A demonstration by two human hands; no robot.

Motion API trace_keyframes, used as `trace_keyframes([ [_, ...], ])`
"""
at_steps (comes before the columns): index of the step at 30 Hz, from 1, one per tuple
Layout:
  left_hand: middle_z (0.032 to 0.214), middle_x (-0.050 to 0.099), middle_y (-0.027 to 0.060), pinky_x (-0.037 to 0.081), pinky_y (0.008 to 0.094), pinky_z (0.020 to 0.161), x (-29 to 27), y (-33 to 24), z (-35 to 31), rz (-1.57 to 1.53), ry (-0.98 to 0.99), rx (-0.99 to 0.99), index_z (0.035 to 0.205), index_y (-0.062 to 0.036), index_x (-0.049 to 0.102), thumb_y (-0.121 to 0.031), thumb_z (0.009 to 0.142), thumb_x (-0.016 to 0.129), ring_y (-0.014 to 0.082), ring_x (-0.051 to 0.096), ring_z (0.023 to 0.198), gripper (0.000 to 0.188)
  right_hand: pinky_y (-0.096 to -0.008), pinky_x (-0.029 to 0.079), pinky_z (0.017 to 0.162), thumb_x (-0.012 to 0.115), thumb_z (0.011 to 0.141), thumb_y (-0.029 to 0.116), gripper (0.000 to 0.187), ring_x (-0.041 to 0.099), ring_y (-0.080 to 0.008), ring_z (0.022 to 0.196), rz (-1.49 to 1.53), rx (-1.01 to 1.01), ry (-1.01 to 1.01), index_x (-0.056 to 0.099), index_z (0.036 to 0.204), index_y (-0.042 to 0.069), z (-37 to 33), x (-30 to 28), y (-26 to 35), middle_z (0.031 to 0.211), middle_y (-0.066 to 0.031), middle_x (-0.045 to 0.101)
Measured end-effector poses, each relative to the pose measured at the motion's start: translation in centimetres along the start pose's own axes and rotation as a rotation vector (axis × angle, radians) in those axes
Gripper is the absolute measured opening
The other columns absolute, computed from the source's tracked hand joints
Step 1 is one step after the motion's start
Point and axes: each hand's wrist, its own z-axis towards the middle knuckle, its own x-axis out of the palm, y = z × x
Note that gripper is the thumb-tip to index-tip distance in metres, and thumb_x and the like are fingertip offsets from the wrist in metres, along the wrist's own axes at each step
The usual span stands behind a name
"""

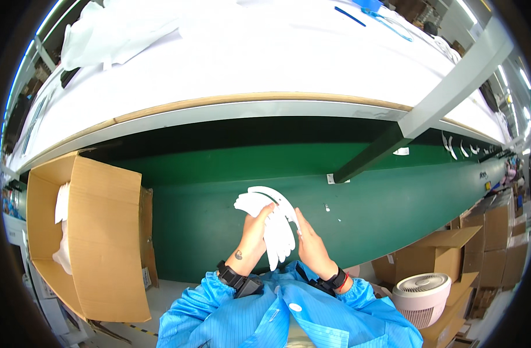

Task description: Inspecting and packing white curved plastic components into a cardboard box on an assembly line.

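Several white curved pcs (pixel 280 235) bunched in our L hand (pixel 253 229), over the green work surface (pixel 201 243).

Gathering looks part-done, we'd say: bunch in hand, fanned unevenly, not yet set down; open carton (pixel 106 238) at our L has white items (pixel 62 211) inside. L hand's closed round the bunch, thumb uppermost; R hand (pixel 313 246) nearly flat, fingers against the outermost pc, can't tell if gripping.
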Motion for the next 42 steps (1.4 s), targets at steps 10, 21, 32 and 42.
trace_keyframes([
  [10,0.095,0.061,0.007,0.05,0.0309,0.073,-2.8,1.2,0.3,0.088,0.049,-0.027,0.106,-0.0008,0.056,-0.015,0.085,0.062,0.0178,0.061,0.086,0.026,-0.0387,0.038,0.103,0.043,0.081,-0.01,0.053,0.046,-0.0351,0.123,0.106,-0.089,0.183,0.04,0.132,0.001,-0.2,-0.9,0.6,0.132,-0.0203,0.045],
  [21,0.107,0.061,0.0115,0.052,0.0339,0.081,-2.2,1.2,-0.8,0.24,0.391,-0.196,0.117,0.0012,0.052,-0.016,0.082,0.066,0.0214,0.061,0.098,0.042,-0.0373,0.032,0.106,0.051,0.096,0.02,0.056,0.038,-0.0232,0.129,1.125,0.372,0.25,0.026,0.142,0.002,1.2,-1.0,-2.7,0.138,-0.013,0.04],
  [32,0.107,0.062,0.0106,0.05,0.0336,0.085,-3.6,1.1,-0.6,0.272,0.585,-0.258,0.118,0.0011,0.053,-0.011,0.081,0.066,0.0202,0.061,0.099,0.041,-0.034,0.037,0.101,0.058,0.091,0.018,0.061,0.043,-0.0204,0.123,1.099,0.368,0.351,0.028,0.142,0.0,1.3,-1.3,-2.9,0.134,-0.0125,0.044],
  [42,0.108,0.062,0.01,0.048,0.0301,0.086,-3.1,1.2,-1.3,0.404,0.669,-0.353,0.122,0.0011,0.051,-0.018,0.082,0.07,0.0177,0.059,0.1,0.048,-0.0354,0.048,0.089,0.058,0.086,0.014,0.05,0.059,-0.0224,0.103,1.466,0.542,0.335,0.042,0.129,-0.005,0.6,-0.3,-4.1,0.122,-0.0149,0.055],
])
